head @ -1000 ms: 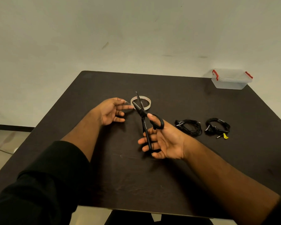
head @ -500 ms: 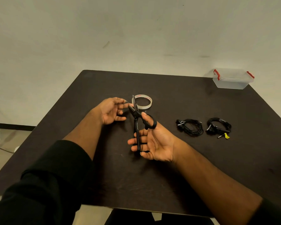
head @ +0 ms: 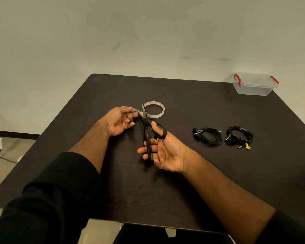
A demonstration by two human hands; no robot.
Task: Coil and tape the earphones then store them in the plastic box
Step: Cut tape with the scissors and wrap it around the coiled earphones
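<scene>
- Black sleeve [head: 42, 199] covers the left forearm at the near-left edge of the dark table [head: 209, 182]
- The left hand [head: 119, 121] is palm up, its fingertips pinching a short clear strip of tape [head: 136, 111] drawn out from the roll
- The scissors [head: 147, 127] stand with blades pointing away, their tips at the strip; whether the blades have closed on it is hard to tell
- The tape roll [head: 155, 110] lies flat just behind the blades
- The right hand [head: 163, 148] grips the scissors, thumb through the upper loop, fingers curled at the lower handle
- Two coiled black earphones lie well right of the hands: the left coil [head: 207, 136] and the right coil [head: 239, 136], near each other, not touching
- The plastic box [head: 254, 87], lid on with red clips, sits at the far-right corner
</scene>
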